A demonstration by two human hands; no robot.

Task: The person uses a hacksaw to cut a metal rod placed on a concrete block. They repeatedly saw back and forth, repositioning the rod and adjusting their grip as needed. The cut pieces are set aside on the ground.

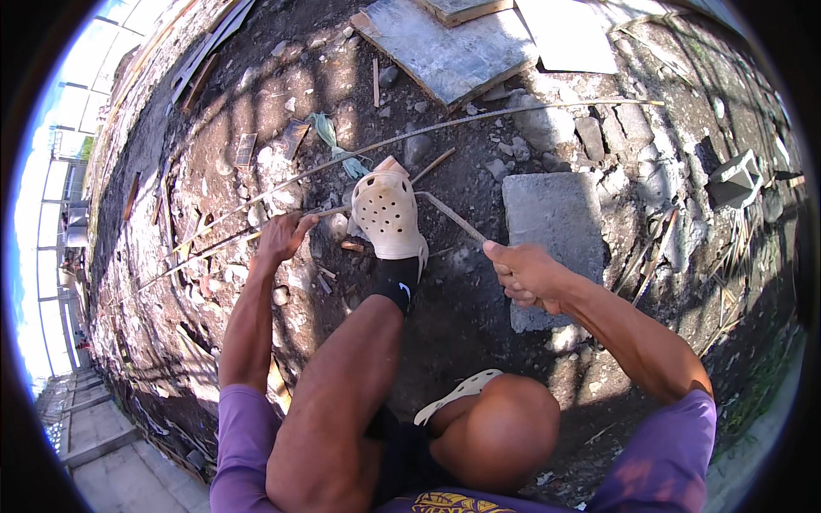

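Note:
My left hand (285,237) is wrapped around a long thin rod (332,211) left of my forward foot. That foot, in a beige clog (384,209) and black sock, stands in the middle, its toe on or against a small block (392,165). To the right of the clog, my right hand (532,275) is closed around the end of a thin bar (453,217) that slants down from the clog with a bend near the shoe. The clog hides whether both pieces are one rod. My other clog (459,394) is tucked under my bent right knee.
A grey concrete slab (552,214) lies beside my right hand. Another long rod (479,117) curves across the rubble beyond my foot, near green plastic scraps (326,130). Large boards (453,47) lie farther off; a hollow block (736,181) sits at right.

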